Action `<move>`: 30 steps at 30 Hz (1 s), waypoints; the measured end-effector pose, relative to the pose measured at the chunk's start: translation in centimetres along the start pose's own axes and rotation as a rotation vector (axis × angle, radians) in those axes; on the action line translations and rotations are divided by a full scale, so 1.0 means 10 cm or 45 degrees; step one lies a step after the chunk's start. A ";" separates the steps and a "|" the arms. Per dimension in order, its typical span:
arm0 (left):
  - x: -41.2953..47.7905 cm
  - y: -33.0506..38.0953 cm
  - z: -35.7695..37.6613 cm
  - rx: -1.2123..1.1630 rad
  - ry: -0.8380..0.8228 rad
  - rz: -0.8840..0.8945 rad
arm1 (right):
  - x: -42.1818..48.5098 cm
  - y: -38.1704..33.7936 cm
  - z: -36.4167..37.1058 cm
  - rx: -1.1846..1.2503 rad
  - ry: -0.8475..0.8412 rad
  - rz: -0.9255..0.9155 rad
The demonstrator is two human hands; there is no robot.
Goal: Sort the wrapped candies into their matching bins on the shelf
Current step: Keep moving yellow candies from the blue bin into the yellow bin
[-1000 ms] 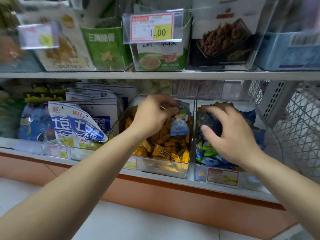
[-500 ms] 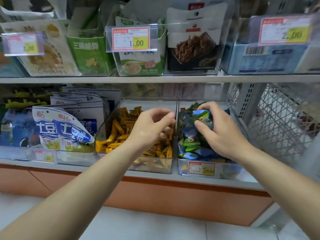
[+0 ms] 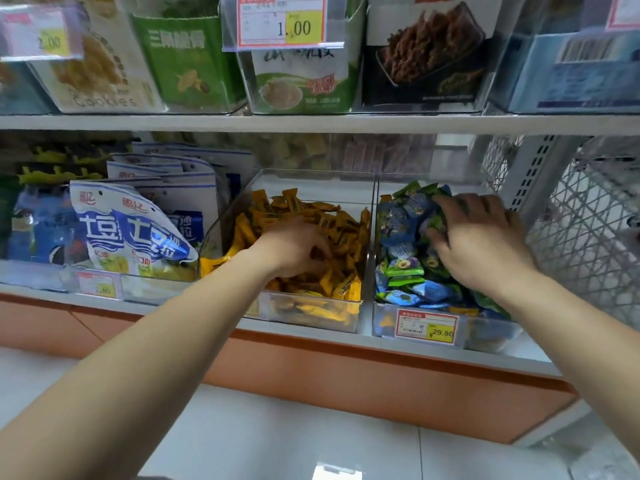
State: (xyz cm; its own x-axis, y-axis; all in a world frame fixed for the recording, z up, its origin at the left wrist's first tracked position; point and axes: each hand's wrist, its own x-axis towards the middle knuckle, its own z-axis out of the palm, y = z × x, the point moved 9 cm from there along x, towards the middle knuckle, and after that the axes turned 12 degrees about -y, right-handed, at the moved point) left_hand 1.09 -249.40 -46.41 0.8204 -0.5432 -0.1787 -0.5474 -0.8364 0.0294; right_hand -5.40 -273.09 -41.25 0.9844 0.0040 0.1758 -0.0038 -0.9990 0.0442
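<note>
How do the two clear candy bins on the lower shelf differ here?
The left bin holds yellow candies; the right bin holds blue and green candies. The right bin shows a price tag reading 29.80; the left bin's front is partly hidden by a forearm. Both are clear, side by side.

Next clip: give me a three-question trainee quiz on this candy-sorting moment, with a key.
1. True or false: the left hand is inside the yellow-candy bin.
2. What does the right hand rest on? A) yellow candies B) blue and green candies C) red candies
3. Fill in: the price tag on the right bin reads ___.
Key: 1 true; 2 B; 3 29.80
</note>
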 end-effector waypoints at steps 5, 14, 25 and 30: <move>0.02 -0.19 -0.15 -0.129 0.091 -0.041 | -0.07 -0.32 -0.34 0.125 0.243 -0.124; -0.05 -0.15 0.19 -0.074 -0.171 0.142 | -0.15 -1.18 0.17 0.135 -0.215 -0.736; -0.62 -0.42 -0.41 -0.367 0.306 0.022 | -0.13 -1.16 0.13 0.286 -0.129 -0.764; -1.56 -0.57 -0.27 -0.384 0.730 -0.387 | 0.06 -1.66 -0.14 0.485 -0.194 -0.861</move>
State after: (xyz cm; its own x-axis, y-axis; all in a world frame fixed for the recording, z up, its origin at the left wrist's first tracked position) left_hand -8.12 -236.40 -41.10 0.9325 -0.1668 0.3203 -0.2790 -0.8958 0.3458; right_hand -4.98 -256.47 -40.55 0.7650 0.6372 0.0935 0.6374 -0.7284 -0.2512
